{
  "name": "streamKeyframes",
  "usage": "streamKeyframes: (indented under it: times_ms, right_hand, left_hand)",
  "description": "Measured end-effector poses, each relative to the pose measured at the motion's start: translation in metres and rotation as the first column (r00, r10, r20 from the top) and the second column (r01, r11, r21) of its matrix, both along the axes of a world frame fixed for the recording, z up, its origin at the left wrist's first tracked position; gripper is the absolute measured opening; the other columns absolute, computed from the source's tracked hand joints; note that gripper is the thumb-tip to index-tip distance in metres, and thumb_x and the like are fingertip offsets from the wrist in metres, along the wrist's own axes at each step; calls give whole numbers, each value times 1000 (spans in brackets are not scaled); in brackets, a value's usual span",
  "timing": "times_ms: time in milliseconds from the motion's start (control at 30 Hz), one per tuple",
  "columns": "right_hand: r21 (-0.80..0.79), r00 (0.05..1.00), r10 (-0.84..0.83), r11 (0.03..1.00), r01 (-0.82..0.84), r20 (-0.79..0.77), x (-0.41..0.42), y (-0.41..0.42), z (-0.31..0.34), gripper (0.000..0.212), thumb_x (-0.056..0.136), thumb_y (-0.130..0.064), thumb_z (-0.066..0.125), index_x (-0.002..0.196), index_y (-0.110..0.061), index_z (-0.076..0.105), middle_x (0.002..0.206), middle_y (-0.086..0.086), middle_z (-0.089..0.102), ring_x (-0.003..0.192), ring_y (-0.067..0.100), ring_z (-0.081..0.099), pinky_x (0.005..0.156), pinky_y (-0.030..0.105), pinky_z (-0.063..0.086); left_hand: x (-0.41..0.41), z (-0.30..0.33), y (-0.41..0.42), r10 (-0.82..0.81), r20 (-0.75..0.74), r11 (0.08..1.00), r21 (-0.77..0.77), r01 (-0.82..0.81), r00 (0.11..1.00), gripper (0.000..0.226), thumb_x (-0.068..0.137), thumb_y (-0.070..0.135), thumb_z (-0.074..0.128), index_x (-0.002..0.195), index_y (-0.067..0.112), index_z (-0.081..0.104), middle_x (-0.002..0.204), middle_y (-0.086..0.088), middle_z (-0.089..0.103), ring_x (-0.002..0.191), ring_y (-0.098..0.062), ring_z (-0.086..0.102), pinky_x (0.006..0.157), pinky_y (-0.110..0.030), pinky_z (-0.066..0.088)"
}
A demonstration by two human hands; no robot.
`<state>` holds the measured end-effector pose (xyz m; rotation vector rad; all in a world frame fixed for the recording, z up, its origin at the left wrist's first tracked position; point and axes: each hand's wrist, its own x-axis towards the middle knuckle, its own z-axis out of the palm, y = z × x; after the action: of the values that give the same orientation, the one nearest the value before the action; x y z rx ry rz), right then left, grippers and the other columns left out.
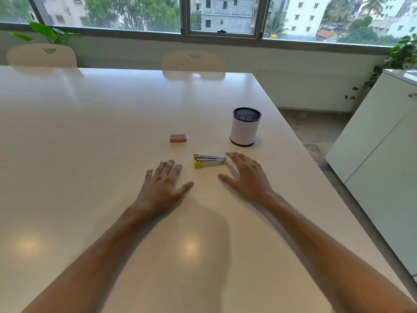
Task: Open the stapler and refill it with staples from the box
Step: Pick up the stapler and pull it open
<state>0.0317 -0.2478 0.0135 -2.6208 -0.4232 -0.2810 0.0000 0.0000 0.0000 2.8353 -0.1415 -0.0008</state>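
A small silver metal stapler with yellow plastic ends (209,160) lies on its side on the glossy white tabletop (90,132), its yellow ends pointing toward nine o'clock and its hinge end toward three o'clock. It looks closed or nearly so; the gap between its arms at the yellow end is slight.

From the stapler, the small red-and-grey cardboard box of staples (178,138) sits at about ten o'clock, near but apart, flat on the tabletop with its flap shut as far as can be told.

The left hand (161,188) rests palm down at about eight o'clock from the stapler, fingers spread and straight, thumb angled toward two o'clock. Its grip is wide open and has hold of nothing; it is clear of the stapler.

The right hand (247,177) lies palm down at about four o'clock from the stapler, fingers stretched toward eleven o'clock. Its grip is likewise open and empty. The index fingertip sits just beside the stapler's hinge end; whether it touches cannot be told.

A cylindrical pen cup with a white wrap and dark mesh rim (245,129) stands upright at about one o'clock from the stapler. Two cream chair backs (194,62) show past the far tabletop edge at twelve o'clock.
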Motion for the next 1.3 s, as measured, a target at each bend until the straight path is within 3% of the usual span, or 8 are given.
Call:
streamKeyframes:
  times_ms: [300, 500, 767, 867, 967, 1133, 1233, 1300]
  right_hand:
    - [-10, 990, 106, 994, -107, -93, 36, 29, 3, 60, 92, -44, 58, 146, -22, 45, 149, 2, 48, 135, 24, 45, 112, 42, 32]
    - [50, 988, 139, 989, -136, -66, 40, 34, 0, 39, 93, -37, 60, 127, -19, 61, 133, 1, 61, 117, 24, 58, 102, 43, 42]
    - [120, 987, 160, 981, -155, -30, 39, 34, -3, 34, 92, -36, 64, 120, -18, 66, 128, 2, 64, 110, 24, 60, 99, 41, 44]
    - [210, 988, 156, 966, -148, -20, 33, 35, -3, 32, 92, -36, 65, 119, -18, 66, 122, 1, 66, 104, 21, 61, 89, 32, 43]
    - [396, 984, 169, 908, -135, -54, 26, 36, 0, 30, 94, -35, 65, 117, -17, 68, 114, -3, 66, 100, 15, 61, 84, 28, 43]
    - [590, 954, 243, 802, -95, -176, 10, 36, 9, 29, 98, -37, 58, 118, -19, 69, 111, -7, 70, 102, 3, 63, 85, 25, 49]
    - [686, 936, 297, 721, -91, -188, -2, 38, 15, 20, 99, -32, 55, 110, -24, 70, 90, -21, 71, 82, -6, 62, 72, 11, 46]
    - [746, 932, 315, 661, -79, -180, -11, 38, 18, 18, 101, -29, 53, 102, -26, 71, 75, -20, 67, 69, -4, 57, 64, 8, 42]
  left_hand:
    - [2, -2, 2, -15, 31, 999, 35, 14, 999, 73, 96, 64, 32, 155, 23, 20, 167, -3, 11, 154, -17, 5, 123, -49, 6]
    - [4, -5, 2, -23, 40, 999, 45, 21, 999, 74, 95, 64, 32, 155, 23, 19, 167, -3, 11, 154, -18, 6, 123, -49, 7]
    - [4, -5, 3, -24, 50, 999, 31, 23, 998, 75, 95, 65, 30, 155, 23, 20, 167, -3, 12, 154, -18, 6, 123, -49, 7]
    - [3, -4, 1, -11, 63, 1000, 17, 10, 998, 73, 95, 64, 32, 155, 23, 22, 166, -2, 14, 154, -18, 7, 123, -47, 7]
    - [0, -2, -2, -11, 109, 1000, -5, 12, 994, 78, 88, 66, 29, 152, 23, 29, 164, -2, 22, 153, -17, 14, 123, -47, 9]
    - [-6, 9, -10, -62, 273, 994, -67, 83, 960, 70, 88, 59, 41, 144, 17, 45, 153, -5, 45, 143, -22, 37, 117, -44, 25]
    - [-12, 14, -15, -65, 346, 979, -161, 127, 936, 64, 90, 55, 45, 138, 14, 53, 146, -5, 54, 136, -23, 47, 112, -39, 34]
    - [-15, 16, -19, -48, 341, 957, -253, 141, 939, 60, 91, 53, 48, 138, 17, 54, 145, -3, 55, 135, -21, 49, 110, -39, 39]
